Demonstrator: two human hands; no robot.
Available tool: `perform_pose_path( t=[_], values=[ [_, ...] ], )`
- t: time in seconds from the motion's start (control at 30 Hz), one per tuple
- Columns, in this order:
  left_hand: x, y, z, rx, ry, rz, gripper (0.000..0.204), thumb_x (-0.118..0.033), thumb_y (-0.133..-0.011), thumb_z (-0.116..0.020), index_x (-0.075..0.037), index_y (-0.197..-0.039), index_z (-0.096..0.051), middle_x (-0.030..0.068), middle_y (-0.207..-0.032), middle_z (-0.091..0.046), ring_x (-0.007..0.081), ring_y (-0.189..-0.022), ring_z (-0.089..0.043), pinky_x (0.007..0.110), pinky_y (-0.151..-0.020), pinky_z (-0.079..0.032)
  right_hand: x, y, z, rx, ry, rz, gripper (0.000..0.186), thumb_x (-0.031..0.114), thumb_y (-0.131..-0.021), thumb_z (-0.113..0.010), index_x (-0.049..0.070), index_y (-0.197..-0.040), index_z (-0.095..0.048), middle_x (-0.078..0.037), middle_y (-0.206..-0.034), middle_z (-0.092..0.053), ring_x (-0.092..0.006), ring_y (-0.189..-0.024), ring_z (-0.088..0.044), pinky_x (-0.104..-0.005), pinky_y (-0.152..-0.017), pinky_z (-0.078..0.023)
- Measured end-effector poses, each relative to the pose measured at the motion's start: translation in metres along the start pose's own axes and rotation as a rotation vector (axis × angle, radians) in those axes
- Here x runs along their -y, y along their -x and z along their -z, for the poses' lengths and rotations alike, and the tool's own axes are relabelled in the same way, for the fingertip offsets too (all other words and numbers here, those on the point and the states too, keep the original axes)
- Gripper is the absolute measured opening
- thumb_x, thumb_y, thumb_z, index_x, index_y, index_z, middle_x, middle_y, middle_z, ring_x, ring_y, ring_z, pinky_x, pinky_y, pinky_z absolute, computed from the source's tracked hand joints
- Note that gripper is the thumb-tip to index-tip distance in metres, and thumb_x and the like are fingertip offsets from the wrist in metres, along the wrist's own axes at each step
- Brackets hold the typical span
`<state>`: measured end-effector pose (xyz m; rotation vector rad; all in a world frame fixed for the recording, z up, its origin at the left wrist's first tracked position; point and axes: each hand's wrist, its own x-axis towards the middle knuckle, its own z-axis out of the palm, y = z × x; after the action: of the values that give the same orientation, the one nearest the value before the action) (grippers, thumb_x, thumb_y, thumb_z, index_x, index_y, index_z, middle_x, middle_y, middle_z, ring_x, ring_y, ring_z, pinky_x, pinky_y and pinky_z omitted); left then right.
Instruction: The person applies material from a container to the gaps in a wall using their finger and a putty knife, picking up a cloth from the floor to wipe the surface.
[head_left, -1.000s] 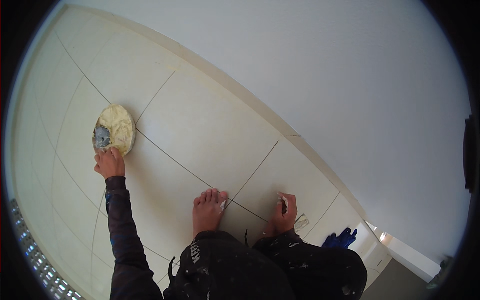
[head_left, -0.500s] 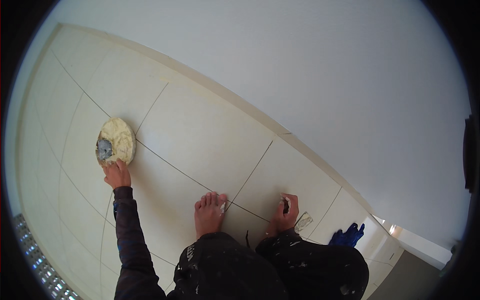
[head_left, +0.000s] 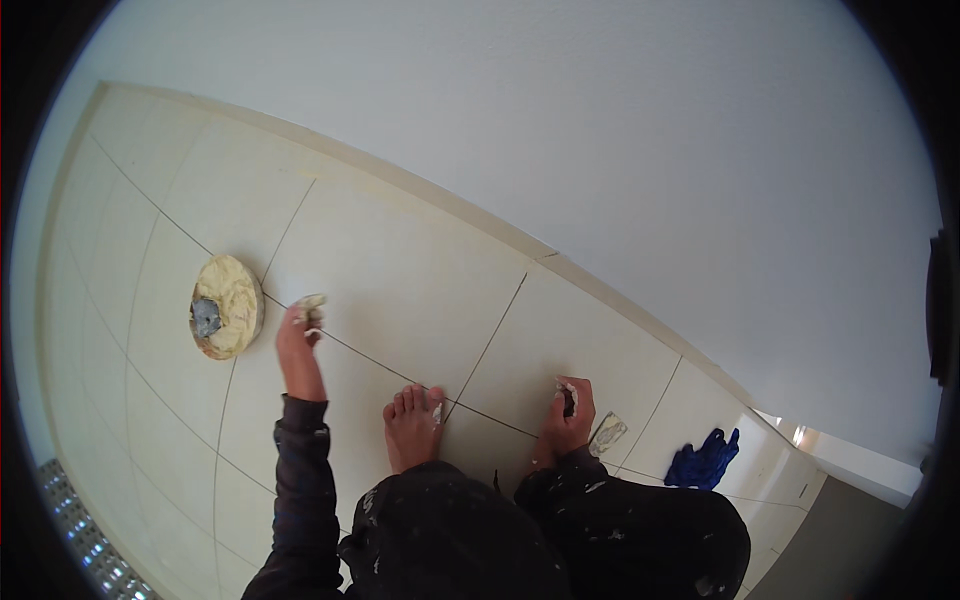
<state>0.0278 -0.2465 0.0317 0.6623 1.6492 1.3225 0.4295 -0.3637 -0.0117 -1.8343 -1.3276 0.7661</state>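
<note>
Standing between tub [head_left: 259, 312] and glove [head_left: 703, 461] is a foot [head_left: 412, 432].

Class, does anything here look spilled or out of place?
Yes: a pale smear marks the bare left foot, where it doesn't belong, and a crumpled blue glove or cloth lies loose on the floor.

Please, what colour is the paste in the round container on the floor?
The paste is pale yellow, clearest in the head view.
</note>
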Motion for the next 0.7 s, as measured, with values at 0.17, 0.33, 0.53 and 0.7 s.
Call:
perform_pose_path(
  t=[0.17, 0.33, 0.53, 0.7],
  values=[
    [0.015, 0.044, -0.163, 0.581, 0.357, 0.464, 0.038, -0.025, -0.104, -0.050, -0.008, -0.137, -0.058, -0.0024, -0.116, -0.064, 0.0096, -0.101, -0.057, 0.029, -0.085, -0.046, 0.002, -0.002, -0.012, 0.025, -0.052, 0.034, 0.027, 0.000, -0.089, -0.057, 0.001, -0.114, -0.066, -0.016, -0.106, -0.065, -0.0301, -0.097, -0.067, -0.0371, -0.088, -0.053],
    [0.018, 0.040, -0.241, 0.587, 0.293, 0.526, 0.041, -0.021, -0.101, -0.048, -0.008, -0.139, -0.056, -0.0025, -0.117, -0.065, 0.0098, -0.104, -0.056, 0.030, -0.086, -0.045, -0.001, 0.002, -0.013, 0.025, -0.050, 0.014, 0.027, 0.000, -0.089, -0.057, 0.001, -0.114, -0.066, -0.015, -0.104, -0.065, -0.0302, -0.096, -0.067, -0.0372, -0.087, -0.053],
    [0.016, 0.042, -0.252, 0.502, 0.279, 0.545, 0.040, -0.023, -0.100, -0.050, -0.009, -0.137, -0.057, -0.0026, -0.116, -0.065, 0.0099, -0.104, -0.055, 0.031, -0.087, -0.043, 0.002, 0.001, -0.009, 0.023, -0.052, 0.034, 0.028, -0.001, -0.089, -0.057, 0.001, -0.115, -0.066, -0.015, -0.103, -0.066, -0.0299, -0.094, -0.068, -0.0361, -0.085, -0.054],
    [0.009, 0.044, -0.255, 0.530, 0.567, 0.638, 0.036, -0.017, -0.100, -0.048, -0.011, -0.133, -0.058, -0.0020, -0.112, -0.064, 0.0102, -0.102, -0.055, 0.031, -0.086, -0.041, 0.004, -0.001, -0.008, 0.020, -0.078, 0.036, 0.027, -0.001, -0.089, -0.057, 0.001, -0.114, -0.067, -0.015, -0.103, -0.066, -0.0290, -0.092, -0.068, -0.0362, -0.083, -0.054]
  ],
)
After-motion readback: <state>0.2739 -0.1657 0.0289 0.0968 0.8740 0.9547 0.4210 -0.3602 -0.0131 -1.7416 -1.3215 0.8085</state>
